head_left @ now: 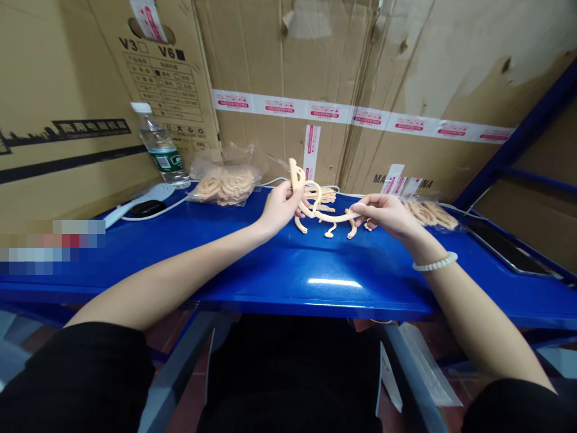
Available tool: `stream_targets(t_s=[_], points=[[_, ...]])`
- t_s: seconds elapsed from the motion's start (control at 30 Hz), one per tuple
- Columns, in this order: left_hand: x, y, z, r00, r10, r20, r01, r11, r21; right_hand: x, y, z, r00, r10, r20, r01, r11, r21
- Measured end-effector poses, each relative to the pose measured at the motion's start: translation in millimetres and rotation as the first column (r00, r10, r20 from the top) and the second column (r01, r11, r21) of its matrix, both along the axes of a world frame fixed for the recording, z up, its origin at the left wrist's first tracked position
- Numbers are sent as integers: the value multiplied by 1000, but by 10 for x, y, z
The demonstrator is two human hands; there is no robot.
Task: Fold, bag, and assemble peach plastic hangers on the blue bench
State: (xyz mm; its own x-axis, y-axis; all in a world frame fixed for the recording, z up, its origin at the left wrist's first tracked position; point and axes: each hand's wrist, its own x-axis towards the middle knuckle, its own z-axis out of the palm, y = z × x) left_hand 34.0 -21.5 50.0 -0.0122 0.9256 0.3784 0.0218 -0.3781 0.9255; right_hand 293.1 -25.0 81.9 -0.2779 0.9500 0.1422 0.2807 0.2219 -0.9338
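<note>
My left hand (283, 207) is closed on one side of a cream plastic folding hanger (331, 218), where a slotted, looped part stands up above the fingers. The fingers of my right hand (388, 215) pinch the far end of its curved arm, so the hanger spans both hands just above the table. Behind and below it lie loose cream curved pieces (301, 226) and a small hook-shaped piece (330, 231). My hands partly hide several of these pieces.
On the blue table (270, 270), a clear bag of cream rings (228, 183), a water bottle (163, 150) and a pale-handled brush-like item (139, 201) are at left. More bagged cream pieces (430, 213) and a dark phone-like slab (507, 246) lie right. Cardboard boxes (279, 66) wall the back.
</note>
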Motion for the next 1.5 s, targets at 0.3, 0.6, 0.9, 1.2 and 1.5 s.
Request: stream_targets(t_s=[0.3, 0.6, 0.9, 1.2, 1.5], points=[[-60, -51, 43, 951, -28, -309, 85, 982, 171, -24, 99, -119, 970, 15, -244, -17, 1000, -7], [183, -224, -120, 798, -581, 159, 592, 707, -387, -175, 14, -218, 959, 139, -245, -131, 990, 50], [178, -184, -199, 796, -576, 186, 599, 708, -374, -207, -23, -182, 966, 234, -106, -213, 961, 174], [211, -291, -245, 772, -636, -13, 611, 747, -262, -144, -77, -88, 937, 274, 217, -330, 898, 292], [188, -280, -344, 744, -638, -198, 610, 770, -187, -178, -161, -54, 861, 212, 463, -455, 727, 513]])
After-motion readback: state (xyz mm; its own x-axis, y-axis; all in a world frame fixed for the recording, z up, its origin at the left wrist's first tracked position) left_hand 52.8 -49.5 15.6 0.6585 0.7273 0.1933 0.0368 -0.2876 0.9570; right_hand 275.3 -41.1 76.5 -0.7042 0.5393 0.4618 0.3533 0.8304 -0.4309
